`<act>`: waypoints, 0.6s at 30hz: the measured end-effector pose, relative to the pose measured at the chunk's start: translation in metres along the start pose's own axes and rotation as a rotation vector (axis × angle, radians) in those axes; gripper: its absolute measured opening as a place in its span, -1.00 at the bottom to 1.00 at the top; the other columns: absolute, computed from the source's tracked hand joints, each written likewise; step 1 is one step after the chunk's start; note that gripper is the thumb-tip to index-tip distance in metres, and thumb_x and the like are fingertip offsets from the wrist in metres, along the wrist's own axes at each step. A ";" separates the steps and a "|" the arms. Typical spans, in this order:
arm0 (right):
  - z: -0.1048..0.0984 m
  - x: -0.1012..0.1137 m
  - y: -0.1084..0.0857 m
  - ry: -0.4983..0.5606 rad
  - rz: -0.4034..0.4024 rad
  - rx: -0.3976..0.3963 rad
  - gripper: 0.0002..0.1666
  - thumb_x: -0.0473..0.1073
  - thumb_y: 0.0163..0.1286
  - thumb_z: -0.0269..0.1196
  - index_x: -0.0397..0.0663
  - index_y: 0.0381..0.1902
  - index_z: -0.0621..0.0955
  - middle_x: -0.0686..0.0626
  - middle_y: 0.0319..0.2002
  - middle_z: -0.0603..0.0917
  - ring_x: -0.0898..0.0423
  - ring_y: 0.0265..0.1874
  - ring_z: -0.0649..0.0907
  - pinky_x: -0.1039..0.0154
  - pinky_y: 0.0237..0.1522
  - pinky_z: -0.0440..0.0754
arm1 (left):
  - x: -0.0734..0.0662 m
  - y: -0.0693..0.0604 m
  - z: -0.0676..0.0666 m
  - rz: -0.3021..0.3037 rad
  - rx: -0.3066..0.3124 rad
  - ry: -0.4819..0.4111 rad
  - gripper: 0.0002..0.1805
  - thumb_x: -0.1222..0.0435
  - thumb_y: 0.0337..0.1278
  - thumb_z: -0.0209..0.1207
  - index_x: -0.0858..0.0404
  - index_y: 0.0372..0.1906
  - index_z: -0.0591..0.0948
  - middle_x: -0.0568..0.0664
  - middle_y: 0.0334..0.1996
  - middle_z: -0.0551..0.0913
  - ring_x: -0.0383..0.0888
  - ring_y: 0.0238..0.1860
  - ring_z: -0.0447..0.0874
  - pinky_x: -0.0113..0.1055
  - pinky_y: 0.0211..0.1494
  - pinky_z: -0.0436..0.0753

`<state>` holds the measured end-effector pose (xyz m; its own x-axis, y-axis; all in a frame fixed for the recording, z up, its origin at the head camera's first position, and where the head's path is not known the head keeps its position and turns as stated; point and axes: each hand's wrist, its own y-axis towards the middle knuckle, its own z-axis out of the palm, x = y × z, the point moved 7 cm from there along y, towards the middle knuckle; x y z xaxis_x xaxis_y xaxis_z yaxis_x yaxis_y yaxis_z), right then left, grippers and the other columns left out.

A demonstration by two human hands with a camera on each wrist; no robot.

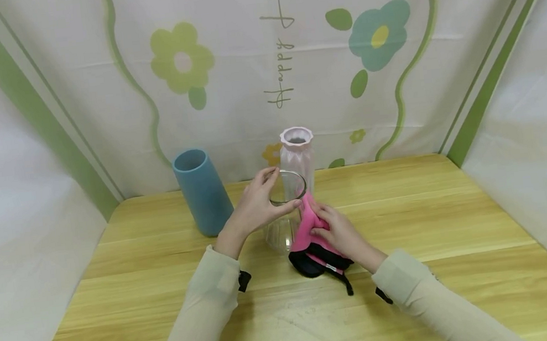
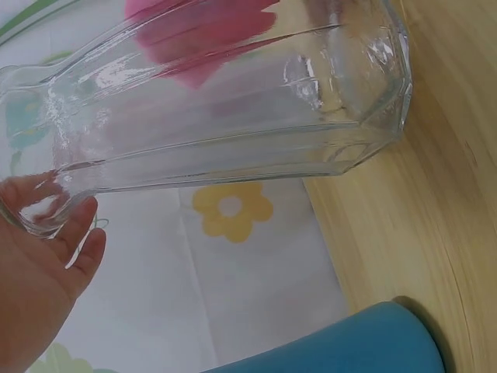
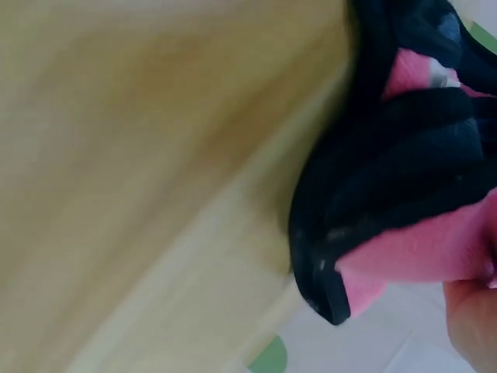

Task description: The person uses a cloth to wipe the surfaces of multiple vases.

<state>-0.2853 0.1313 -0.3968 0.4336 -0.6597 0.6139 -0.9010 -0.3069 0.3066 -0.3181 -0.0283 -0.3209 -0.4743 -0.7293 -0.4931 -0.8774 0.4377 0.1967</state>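
Note:
In the head view a clear glass vase (image 1: 278,238) stands about upright in the middle of the table. My left hand (image 1: 256,203) grips it at the rim, thumb on the near side and fingers on the far side. The left wrist view shows the hand (image 2: 46,272) around the flared neck and the faceted body of the glass. A pink cloth with black trim and a small strap (image 1: 305,231) is pinched in my right hand (image 1: 341,235), close against the right side of the vase. The right wrist view shows its black edge (image 3: 404,163) over the table.
A blue tapered vase (image 1: 204,191) stands left of the glass one. Right behind the glass is a pale pink vase (image 1: 298,154) with a scalloped rim. The wooden table (image 1: 432,204) ends at a flower-printed curtain (image 1: 234,85), with white sheets on both sides.

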 end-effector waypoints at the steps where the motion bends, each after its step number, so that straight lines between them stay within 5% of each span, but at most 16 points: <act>1: 0.002 -0.002 -0.001 -0.019 0.002 0.012 -0.24 -0.27 0.18 0.33 -0.30 0.33 0.35 -0.37 0.21 0.48 -0.26 0.16 0.54 -0.08 0.11 0.55 | 0.000 0.000 0.000 -0.001 0.000 0.002 0.01 -0.24 0.06 0.16 0.26 0.47 0.13 0.11 0.46 0.14 0.14 0.41 0.24 0.10 0.38 0.32; 9: 0.002 -0.004 -0.003 -0.043 -0.015 -0.010 -0.24 -0.28 0.19 0.32 -0.24 0.34 0.35 -0.37 0.16 0.51 -0.24 0.09 0.58 -0.06 0.04 0.59 | 0.001 -0.003 -0.002 -0.016 -0.006 -0.027 0.00 -0.20 0.09 0.16 0.29 0.48 0.12 0.22 0.39 0.11 0.14 0.33 0.25 0.06 0.31 0.42; 18: -0.021 0.020 0.009 0.092 -0.096 -0.162 -0.28 -0.37 0.19 0.30 -0.27 0.32 0.37 -0.29 0.14 0.55 -0.16 0.06 0.61 -0.02 0.05 0.58 | 0.012 -0.004 -0.005 -0.079 0.039 -0.255 0.07 -0.13 -0.04 0.32 0.18 0.50 0.07 0.07 0.48 0.06 0.08 0.31 0.37 0.03 0.33 0.41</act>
<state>-0.2843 0.1296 -0.3662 0.5235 -0.5648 0.6379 -0.8447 -0.2464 0.4751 -0.3201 -0.0411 -0.3236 -0.3670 -0.6082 -0.7038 -0.9050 0.4084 0.1190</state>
